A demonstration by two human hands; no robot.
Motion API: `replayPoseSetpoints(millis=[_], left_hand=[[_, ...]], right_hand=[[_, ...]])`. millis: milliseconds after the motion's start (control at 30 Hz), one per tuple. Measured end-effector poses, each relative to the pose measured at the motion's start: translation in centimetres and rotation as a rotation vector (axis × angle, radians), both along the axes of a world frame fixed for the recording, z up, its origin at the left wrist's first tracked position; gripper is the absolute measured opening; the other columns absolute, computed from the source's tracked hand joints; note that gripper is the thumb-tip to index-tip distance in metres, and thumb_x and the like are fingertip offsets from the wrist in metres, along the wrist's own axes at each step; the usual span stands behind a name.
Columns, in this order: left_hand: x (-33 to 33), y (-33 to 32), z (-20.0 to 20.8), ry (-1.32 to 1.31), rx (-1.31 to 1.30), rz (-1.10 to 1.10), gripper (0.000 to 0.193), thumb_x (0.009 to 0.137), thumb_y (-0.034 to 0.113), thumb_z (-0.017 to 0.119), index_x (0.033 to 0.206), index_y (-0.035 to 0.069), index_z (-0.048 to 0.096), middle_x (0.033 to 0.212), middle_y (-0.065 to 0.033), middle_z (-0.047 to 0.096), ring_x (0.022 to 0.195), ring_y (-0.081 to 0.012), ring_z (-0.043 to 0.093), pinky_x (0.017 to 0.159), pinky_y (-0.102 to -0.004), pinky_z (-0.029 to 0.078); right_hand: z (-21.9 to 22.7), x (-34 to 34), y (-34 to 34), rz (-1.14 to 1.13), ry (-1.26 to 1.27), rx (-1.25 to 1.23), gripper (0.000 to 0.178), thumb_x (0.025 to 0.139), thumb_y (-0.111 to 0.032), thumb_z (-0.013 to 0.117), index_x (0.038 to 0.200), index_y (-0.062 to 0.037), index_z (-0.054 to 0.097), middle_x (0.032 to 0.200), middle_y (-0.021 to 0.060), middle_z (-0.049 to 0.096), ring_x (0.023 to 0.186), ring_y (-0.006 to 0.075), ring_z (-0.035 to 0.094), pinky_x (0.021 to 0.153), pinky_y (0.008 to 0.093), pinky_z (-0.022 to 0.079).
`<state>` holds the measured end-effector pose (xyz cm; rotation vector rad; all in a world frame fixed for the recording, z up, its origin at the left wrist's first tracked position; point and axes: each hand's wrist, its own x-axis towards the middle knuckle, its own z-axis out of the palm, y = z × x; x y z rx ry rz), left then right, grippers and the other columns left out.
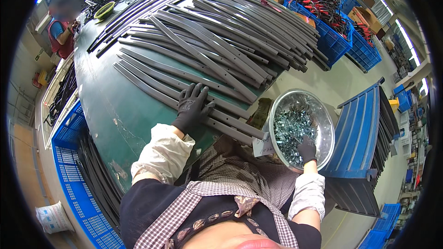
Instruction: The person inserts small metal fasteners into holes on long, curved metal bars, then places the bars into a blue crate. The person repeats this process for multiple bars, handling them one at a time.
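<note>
My left hand (190, 109), in a black glove, lies with fingers stretched over a few long dark grey metal strips (224, 115) at the table's near edge. The strips have small holes along them. My right hand (307, 150), gloved in black too, reaches into a round silver metal bowl (326, 119) to the right of the table. Small shiny metal clips (290, 127) fill its bottom. The right fingertips touch the clips and are partly hidden, so their grip does not show. A white paper tag (263, 147) is beside the bowl, by the strips' ends.
More grey strips (258, 32) lie piled across the green table (108, 106). Blue crates (330, 39) with red and black parts stand far right. A blue bin (353, 129) is right of the bowl. Another blue crate (78, 175) stands left. A person (61, 30) is at the far left.
</note>
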<state>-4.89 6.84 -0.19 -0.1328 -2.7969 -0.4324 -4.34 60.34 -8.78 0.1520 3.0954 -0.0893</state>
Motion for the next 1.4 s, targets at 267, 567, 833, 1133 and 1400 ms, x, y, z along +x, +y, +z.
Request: replayPoseSetpoints(millis=[267, 567, 833, 1133, 1400], left_hand=[[-0.8, 0.0, 0.7, 0.020, -0.012, -0.053, 0.065, 0.086, 0.046, 0.062, 0.139, 0.010, 0.053, 0.146, -0.0174, 0.046, 0.141, -0.0354, 0.037, 0.110, -0.0526, 0.026], [-1.3, -1.7, -0.3, 0.162, 0.087, -0.252, 0.052, 0.082, 0.039, 0.071, 0.126, 0.013, 0.062, 0.132, -0.0111, 0.059, 0.127, -0.0312, 0.051, 0.105, -0.0491, 0.034], [4.5, 4.6, 3.9, 0.099, 0.115, -0.506, 0.039, 0.068, 0.019, 0.077, 0.105, 0.008, 0.069, 0.095, -0.0087, 0.066, 0.098, -0.0323, 0.061, 0.090, -0.0457, 0.045], [4.0, 4.5, 1.9, 0.112, -0.168, -0.600, 0.034, 0.080, 0.022, 0.069, 0.113, 0.015, 0.066, 0.102, -0.0070, 0.062, 0.100, -0.0309, 0.059, 0.087, -0.0455, 0.044], [3.4, 5.3, 2.0, 0.039, 0.089, -0.613, 0.034, 0.074, 0.016, 0.072, 0.108, 0.013, 0.068, 0.108, -0.0073, 0.066, 0.098, -0.0323, 0.062, 0.092, -0.0443, 0.045]], right_hand=[[0.2, -0.6, 0.7, 0.026, 0.024, 0.019, 0.030, 0.077, -0.028, 0.066, 0.102, -0.0105, 0.066, 0.101, 0.0170, 0.068, 0.097, 0.0369, 0.065, 0.082, 0.0479, 0.053], [2.1, 0.7, -0.9, 0.024, 0.055, -0.162, 0.021, 0.078, -0.025, 0.062, 0.090, -0.0082, 0.066, 0.094, 0.0163, 0.068, 0.090, 0.0377, 0.064, 0.076, 0.0492, 0.051], [4.7, 0.1, 3.1, 0.019, 0.069, -0.629, 0.026, 0.077, -0.026, 0.069, 0.089, -0.0024, 0.067, 0.084, 0.0189, 0.069, 0.082, 0.0363, 0.068, 0.072, 0.0442, 0.052], [6.5, 1.1, 2.0, 0.021, 0.199, -0.158, 0.023, 0.074, -0.022, 0.067, 0.089, -0.0042, 0.065, 0.090, 0.0156, 0.067, 0.080, 0.0351, 0.062, 0.072, 0.0434, 0.048], [11.2, 7.2, -5.3, -0.008, 0.134, -1.238, 0.008, 0.087, -0.012, 0.069, 0.083, -0.0070, 0.064, 0.078, -0.0023, 0.062, 0.073, 0.0078, 0.056, 0.071, 0.0245, 0.046]])
